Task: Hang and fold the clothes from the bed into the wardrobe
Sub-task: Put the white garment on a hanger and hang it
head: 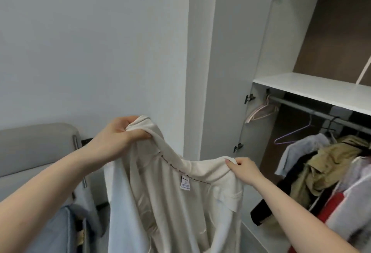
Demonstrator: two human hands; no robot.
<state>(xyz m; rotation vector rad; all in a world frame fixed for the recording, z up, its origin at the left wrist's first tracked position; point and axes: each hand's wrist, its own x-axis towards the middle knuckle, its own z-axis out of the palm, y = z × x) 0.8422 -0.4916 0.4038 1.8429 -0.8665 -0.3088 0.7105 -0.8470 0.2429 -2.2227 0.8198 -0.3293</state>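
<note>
Left hand: the left hand (118, 134) is raised in front of the wall, fingers curled tight round a bunched shoulder of the cream shirt (170, 202).
Right hand: the right hand (244, 169) sits lower and nearer the wardrobe (301, 84), thumb and fingers pinching the shirt's other shoulder at the collar edge.
Cream shirt: held up between both hands, hanging free below them with the inside of the neck facing the camera; a white label (185, 182) hangs under the collar seam.
Wardrobe: door open, at the right; a white shelf above a hanging rail (301, 108).
Rail: empty pink hangers (261, 112) at its left end, a purple hanger (293, 134) beside them, then hung clothes (331, 164) in grey, tan, black and red.
Bed: a grey padded headboard (36, 148) shows at the left edge, behind the left forearm.
</note>
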